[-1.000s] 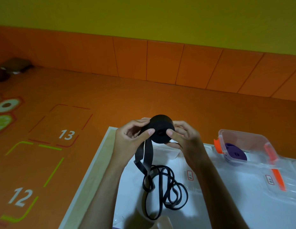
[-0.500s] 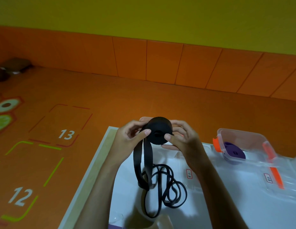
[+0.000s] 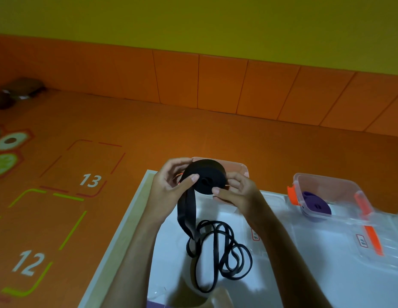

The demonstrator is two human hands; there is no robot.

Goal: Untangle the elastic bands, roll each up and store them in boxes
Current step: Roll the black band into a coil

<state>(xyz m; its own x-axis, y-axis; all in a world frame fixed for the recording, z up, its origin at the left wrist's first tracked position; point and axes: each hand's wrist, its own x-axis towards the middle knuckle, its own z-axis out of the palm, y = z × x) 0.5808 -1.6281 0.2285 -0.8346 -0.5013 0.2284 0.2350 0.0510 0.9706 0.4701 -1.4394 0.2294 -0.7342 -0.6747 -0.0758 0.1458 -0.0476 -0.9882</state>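
Observation:
A black elastic band roll (image 3: 205, 176) is held above the white table (image 3: 171, 252), pinched between both hands. My left hand (image 3: 171, 187) grips its left side with the thumb across the front. My right hand (image 3: 235, 192) holds the right side. A flat tail of the black band hangs down from the roll to a loose tangle of loops (image 3: 218, 247) lying on the table. Directly behind the roll stands a clear plastic box (image 3: 238, 168). A second clear box (image 3: 331, 196) at the right holds a rolled purple band (image 3: 316, 203).
Clear lids with orange clips (image 3: 371, 236) lie on the table at the right. The table's left edge (image 3: 118, 238) borders an orange floor mat printed with the numbers 12 and 13. An orange padded wall stands behind. Dark objects (image 3: 15, 92) lie far left.
The roll has turned slightly in my hands and the hanging tail has shortened a little. The view has tilted so the clear box behind the roll shows.

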